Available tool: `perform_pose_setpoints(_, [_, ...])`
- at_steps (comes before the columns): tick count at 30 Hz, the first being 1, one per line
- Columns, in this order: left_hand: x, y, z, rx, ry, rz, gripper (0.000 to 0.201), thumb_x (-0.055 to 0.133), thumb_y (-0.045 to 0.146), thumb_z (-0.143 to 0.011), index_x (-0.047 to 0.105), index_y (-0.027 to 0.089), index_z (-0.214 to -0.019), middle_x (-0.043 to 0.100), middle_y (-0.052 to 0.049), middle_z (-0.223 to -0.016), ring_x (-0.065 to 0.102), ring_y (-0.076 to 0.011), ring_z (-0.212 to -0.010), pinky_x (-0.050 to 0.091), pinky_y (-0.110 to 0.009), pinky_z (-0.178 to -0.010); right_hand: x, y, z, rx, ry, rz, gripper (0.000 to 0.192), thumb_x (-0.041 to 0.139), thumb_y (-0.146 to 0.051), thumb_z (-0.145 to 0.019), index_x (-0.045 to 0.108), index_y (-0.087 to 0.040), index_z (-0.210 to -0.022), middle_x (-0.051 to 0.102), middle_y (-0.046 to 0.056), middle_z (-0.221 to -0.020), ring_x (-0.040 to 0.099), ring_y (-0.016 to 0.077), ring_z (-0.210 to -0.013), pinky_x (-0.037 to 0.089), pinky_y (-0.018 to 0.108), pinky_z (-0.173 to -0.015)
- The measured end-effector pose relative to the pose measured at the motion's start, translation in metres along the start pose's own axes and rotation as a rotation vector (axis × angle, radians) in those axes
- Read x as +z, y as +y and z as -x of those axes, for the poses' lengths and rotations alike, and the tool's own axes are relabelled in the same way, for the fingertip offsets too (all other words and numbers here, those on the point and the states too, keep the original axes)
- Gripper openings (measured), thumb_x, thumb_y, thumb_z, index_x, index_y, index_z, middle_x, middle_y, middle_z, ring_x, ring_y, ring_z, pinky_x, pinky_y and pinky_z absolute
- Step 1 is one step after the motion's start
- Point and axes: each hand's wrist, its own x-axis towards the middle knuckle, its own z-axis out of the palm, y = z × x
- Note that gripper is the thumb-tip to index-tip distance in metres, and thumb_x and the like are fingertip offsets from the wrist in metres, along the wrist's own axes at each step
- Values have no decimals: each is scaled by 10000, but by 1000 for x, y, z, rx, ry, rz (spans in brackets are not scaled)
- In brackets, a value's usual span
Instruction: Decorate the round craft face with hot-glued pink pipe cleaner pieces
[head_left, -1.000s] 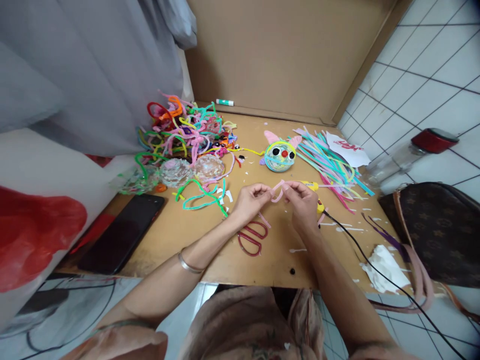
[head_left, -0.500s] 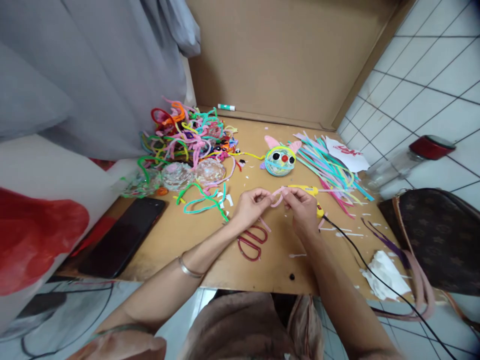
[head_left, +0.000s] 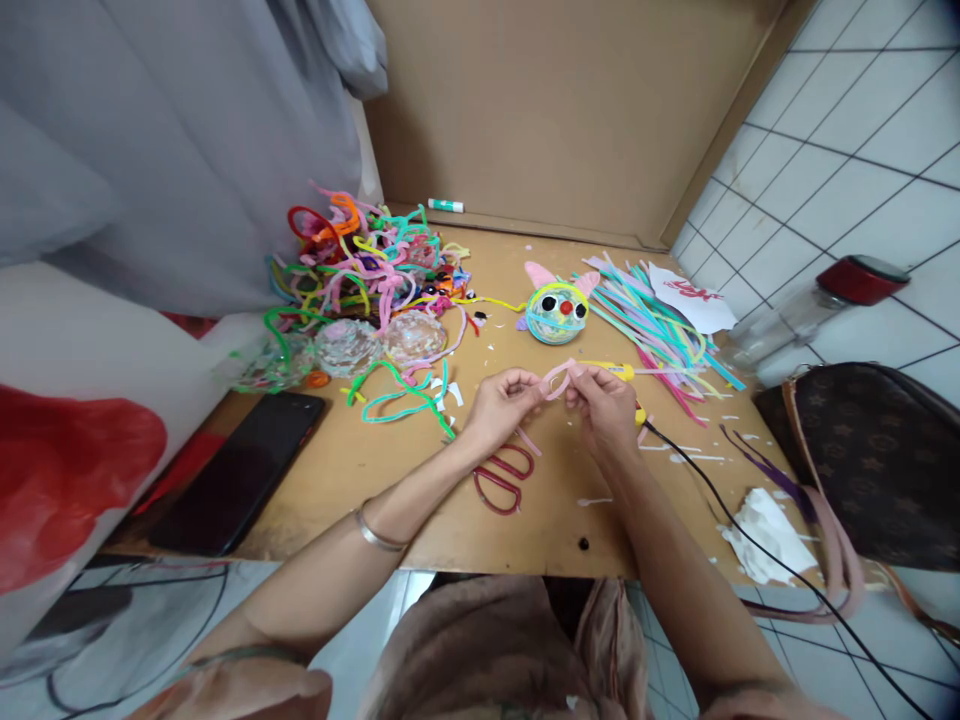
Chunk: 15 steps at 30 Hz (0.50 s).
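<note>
Left hand (head_left: 510, 402) and right hand (head_left: 603, 402) both pinch the pink pipe cleaner (head_left: 558, 374), grip snug. I'd bend slowly so it curves evenly.

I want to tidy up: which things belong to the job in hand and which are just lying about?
Probably the job:
pink fuzzy strip, held
round ball with pink ears
red-handled scissors
yellow plastic glue gun
multicoloured fuzzy strips

Probably lying about:
flat black phone
brown patterned bag
red-lidded clear bottle
</note>
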Motion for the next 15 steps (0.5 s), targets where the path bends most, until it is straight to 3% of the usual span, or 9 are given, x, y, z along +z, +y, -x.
perform_pose_setpoints(11, [-3, 3, -2, 9, 21, -37, 354, 779, 462, -662, 627, 147, -721, 568, 32, -520, 453, -60, -436, 326, -191, -455, -2, 4, -2, -10, 72, 40, 438, 756, -577, -648, 554, -193, -589, 499, -57, -455, 419, 70, -419, 332, 213, -433])
perform_pose_setpoints(15, [-3, 3, -4, 3, 40, -52, 350, 780, 453, -654, 616, 148, -704, 558, 34, -509, 439, -60, -431, 305, -192, -449, -3, 3, -3, -11, 60, 36, 402, 756, -555, -643, 593, -187, -643, 527, -51, -490, 439, 73, -444, 355, 216, -459])
